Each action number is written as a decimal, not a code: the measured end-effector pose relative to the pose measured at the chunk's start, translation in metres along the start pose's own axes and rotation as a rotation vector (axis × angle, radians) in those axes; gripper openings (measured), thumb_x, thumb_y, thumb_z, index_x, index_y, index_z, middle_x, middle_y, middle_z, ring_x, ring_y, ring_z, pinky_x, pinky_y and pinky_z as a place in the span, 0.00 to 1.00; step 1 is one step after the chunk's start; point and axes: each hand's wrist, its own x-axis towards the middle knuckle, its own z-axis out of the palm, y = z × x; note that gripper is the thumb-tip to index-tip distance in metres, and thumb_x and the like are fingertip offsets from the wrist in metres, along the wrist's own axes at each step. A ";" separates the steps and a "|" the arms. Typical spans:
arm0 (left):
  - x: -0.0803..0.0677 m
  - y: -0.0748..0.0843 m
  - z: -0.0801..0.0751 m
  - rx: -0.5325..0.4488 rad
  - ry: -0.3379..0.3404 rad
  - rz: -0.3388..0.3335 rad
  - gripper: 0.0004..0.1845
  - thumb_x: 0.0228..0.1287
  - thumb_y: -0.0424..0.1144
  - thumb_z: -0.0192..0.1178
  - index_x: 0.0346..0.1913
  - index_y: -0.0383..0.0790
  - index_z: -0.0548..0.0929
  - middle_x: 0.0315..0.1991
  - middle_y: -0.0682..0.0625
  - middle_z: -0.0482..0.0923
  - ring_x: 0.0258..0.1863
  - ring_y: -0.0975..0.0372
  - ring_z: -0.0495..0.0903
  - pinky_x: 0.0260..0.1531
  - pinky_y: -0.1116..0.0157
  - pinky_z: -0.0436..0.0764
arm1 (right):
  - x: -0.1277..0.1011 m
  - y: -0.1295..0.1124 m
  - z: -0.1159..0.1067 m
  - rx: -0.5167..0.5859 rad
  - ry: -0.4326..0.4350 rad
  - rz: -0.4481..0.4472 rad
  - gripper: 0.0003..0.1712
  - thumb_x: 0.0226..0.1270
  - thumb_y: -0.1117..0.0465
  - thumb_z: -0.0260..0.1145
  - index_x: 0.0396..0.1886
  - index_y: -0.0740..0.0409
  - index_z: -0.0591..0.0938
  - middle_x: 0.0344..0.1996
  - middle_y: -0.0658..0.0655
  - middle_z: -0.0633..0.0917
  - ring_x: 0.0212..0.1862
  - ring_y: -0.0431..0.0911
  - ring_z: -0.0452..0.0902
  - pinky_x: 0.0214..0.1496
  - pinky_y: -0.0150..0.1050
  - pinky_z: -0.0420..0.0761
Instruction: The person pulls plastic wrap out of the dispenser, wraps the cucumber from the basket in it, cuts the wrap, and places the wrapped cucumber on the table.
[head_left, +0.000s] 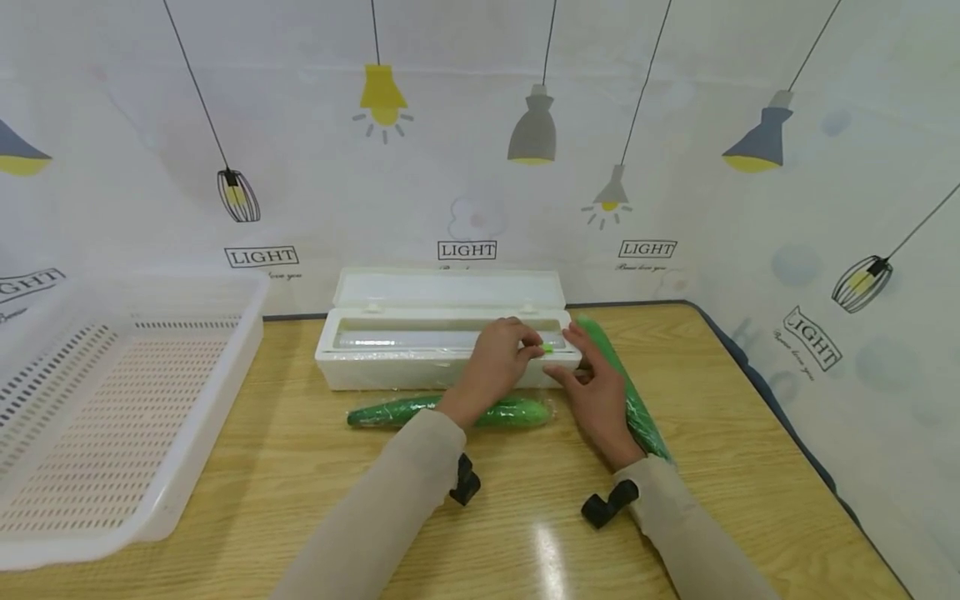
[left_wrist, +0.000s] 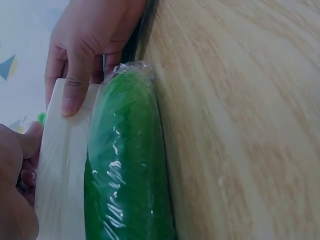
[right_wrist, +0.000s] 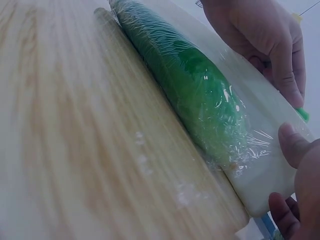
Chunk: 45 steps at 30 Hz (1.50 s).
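A white cling film box point(head_left: 390, 354) with its lid up stands at the middle back of the table. My left hand point(head_left: 525, 342) lies over the box's front rim, fingers curled on the small green slider point(head_left: 548, 347). My right hand point(head_left: 573, 360) grips the box's right end, thumb on the front wall. A film-wrapped cucumber point(head_left: 390, 411) lies along the front of the box under my left forearm. The right wrist view shows the cucumber point(right_wrist: 190, 85), the box point(right_wrist: 270, 175), the slider point(right_wrist: 301, 114) and my left hand point(right_wrist: 260, 35). A second wrapped cucumber point(head_left: 637, 408) lies slantwise under my right hand.
A large white perforated basket point(head_left: 187, 467) stands at the left of the wooden table point(head_left: 300, 500). A curtain printed with lamps hangs close behind the box. The table's right edge point(head_left: 795, 450) runs diagonally.
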 end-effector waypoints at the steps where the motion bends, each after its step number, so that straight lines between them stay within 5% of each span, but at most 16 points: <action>1: -0.001 0.001 0.000 0.006 0.005 0.002 0.07 0.63 0.37 0.64 0.38 0.37 0.87 0.37 0.49 0.82 0.39 0.59 0.78 0.40 0.66 0.76 | 0.000 0.000 0.000 -0.002 0.002 -0.002 0.33 0.57 0.61 0.72 0.65 0.50 0.75 0.67 0.50 0.70 0.35 0.43 0.79 0.36 0.25 0.77; 12: -0.006 0.003 -0.001 0.129 0.055 -0.003 0.05 0.64 0.37 0.64 0.37 0.40 0.86 0.37 0.51 0.81 0.40 0.59 0.77 0.41 0.65 0.77 | -0.001 0.002 0.001 0.010 0.008 -0.018 0.34 0.56 0.60 0.73 0.65 0.50 0.74 0.67 0.51 0.70 0.36 0.45 0.80 0.35 0.25 0.77; 21: -0.012 -0.003 -0.006 0.142 0.095 0.039 0.03 0.62 0.36 0.65 0.35 0.40 0.86 0.35 0.51 0.80 0.39 0.58 0.76 0.41 0.64 0.76 | -0.001 -0.009 -0.002 0.016 0.007 -0.015 0.34 0.56 0.65 0.73 0.65 0.59 0.74 0.67 0.55 0.70 0.38 0.48 0.80 0.36 0.25 0.77; 32: -0.015 -0.011 -0.009 0.154 0.131 0.068 0.03 0.62 0.35 0.65 0.34 0.39 0.86 0.33 0.50 0.80 0.37 0.58 0.76 0.40 0.64 0.76 | 0.001 0.001 0.000 0.030 0.005 0.008 0.34 0.56 0.60 0.73 0.65 0.52 0.75 0.66 0.46 0.70 0.41 0.46 0.80 0.38 0.25 0.77; 45: -0.019 -0.011 -0.018 0.154 0.110 0.056 0.03 0.61 0.34 0.65 0.35 0.38 0.85 0.33 0.50 0.79 0.36 0.58 0.75 0.39 0.64 0.76 | 0.001 -0.001 0.000 0.038 -0.001 0.001 0.34 0.56 0.62 0.73 0.65 0.53 0.74 0.67 0.51 0.70 0.41 0.47 0.80 0.38 0.25 0.77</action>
